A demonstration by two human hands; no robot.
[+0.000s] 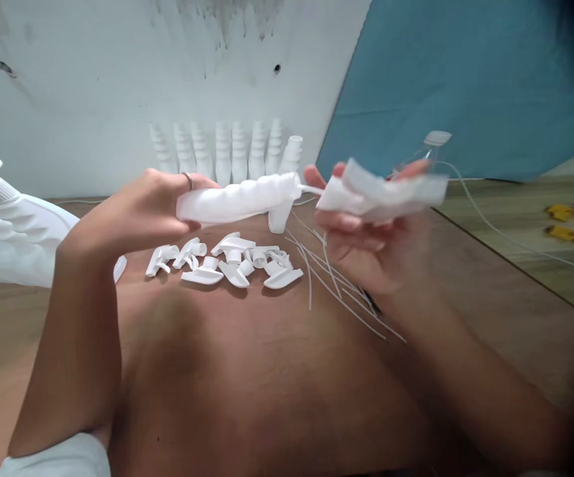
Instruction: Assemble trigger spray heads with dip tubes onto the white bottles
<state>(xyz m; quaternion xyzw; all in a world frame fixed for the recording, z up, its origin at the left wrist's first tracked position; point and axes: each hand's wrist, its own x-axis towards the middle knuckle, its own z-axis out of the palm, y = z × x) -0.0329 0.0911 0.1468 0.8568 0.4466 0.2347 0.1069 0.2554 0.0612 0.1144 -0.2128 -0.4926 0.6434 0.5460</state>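
My left hand point(152, 205) is closed around a white ribbed plastic bottle point(240, 197), held sideways above the brown table with its neck pointing right. My right hand point(366, 242) grips a white spray-trigger head point(384, 192), blurred by motion, right at the bottle's neck; its thin tube seems to enter the opening. Below both hands lies a heap of white trigger heads point(227, 262) and a scatter of thin white tubes point(337, 285).
A row of several white ribbed bottles point(227, 152) stands against the white back wall. A pile of white bottles point(3, 232) lies at the left edge. A blue panel point(466, 86) leans at the right. Yellow items point(570, 222) lie on the floor far right.
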